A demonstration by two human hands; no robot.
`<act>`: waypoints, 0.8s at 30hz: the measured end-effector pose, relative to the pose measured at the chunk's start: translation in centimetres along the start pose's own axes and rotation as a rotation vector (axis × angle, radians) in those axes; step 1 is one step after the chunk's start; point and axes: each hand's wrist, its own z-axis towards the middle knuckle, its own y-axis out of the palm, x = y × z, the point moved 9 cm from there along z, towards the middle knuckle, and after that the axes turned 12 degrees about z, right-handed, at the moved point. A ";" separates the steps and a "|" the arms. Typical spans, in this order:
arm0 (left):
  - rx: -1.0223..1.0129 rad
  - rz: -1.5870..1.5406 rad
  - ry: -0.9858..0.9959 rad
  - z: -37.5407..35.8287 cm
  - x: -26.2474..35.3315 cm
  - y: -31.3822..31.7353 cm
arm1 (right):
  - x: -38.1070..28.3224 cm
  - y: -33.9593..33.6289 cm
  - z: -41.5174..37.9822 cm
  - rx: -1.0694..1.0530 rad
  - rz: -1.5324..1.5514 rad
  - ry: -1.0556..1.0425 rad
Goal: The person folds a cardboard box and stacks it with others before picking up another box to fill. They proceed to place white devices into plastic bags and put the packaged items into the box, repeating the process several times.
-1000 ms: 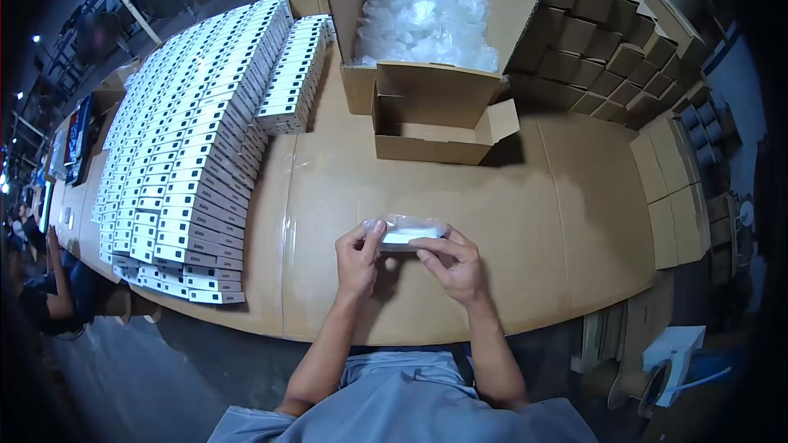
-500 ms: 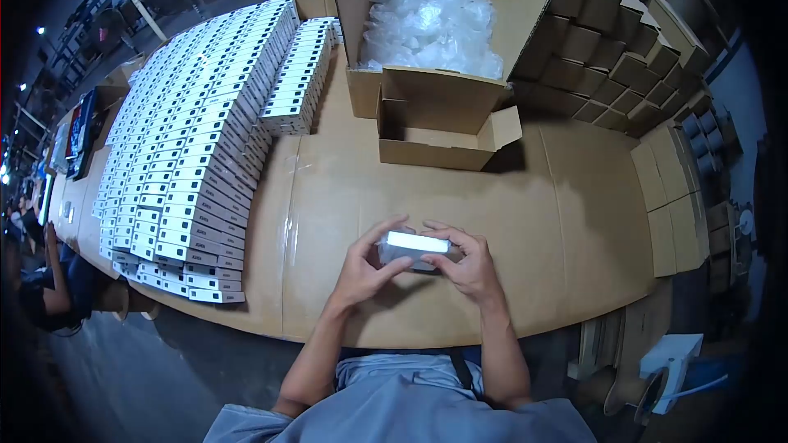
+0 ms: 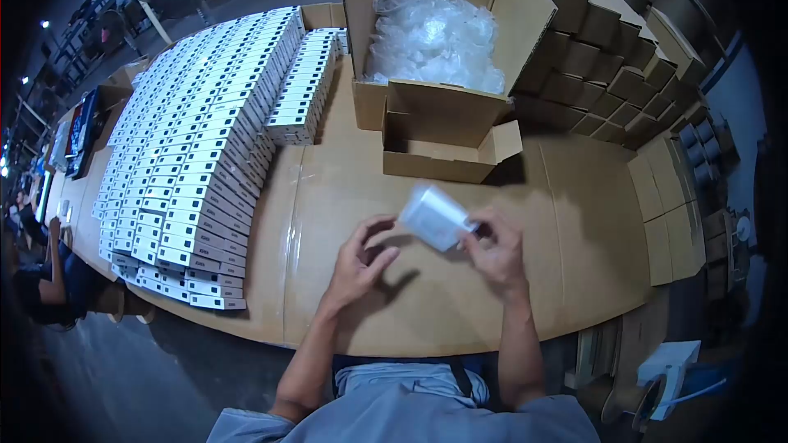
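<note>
Head view: the right hand (image 3: pixel 495 254) has its thumb and fingers clamped on the lower right corner of a pale packet (image 3: pixel 435 217), whose body juts out left of the grip, above the cardboard tabletop (image 3: pixel 328 197). The left hand (image 3: pixel 361 267) is just beside it, thumb and fingers apart, holding nothing. Motion blur (heaviest on the packet) hides any print, and the right fingertips are partly hidden.

The person wears a loose blue-grey top (image 3: pixel 410 410) with short, wide sleeves (image 3: pixel 250 425); a narrow dark strap (image 3: pixel 465 377) crosses its gathered fabric.
</note>
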 end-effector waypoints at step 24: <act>0.114 0.910 0.258 10.4 1.2 3.0 | 5.1 -6.5 9.0 0.499 -0.715 -0.058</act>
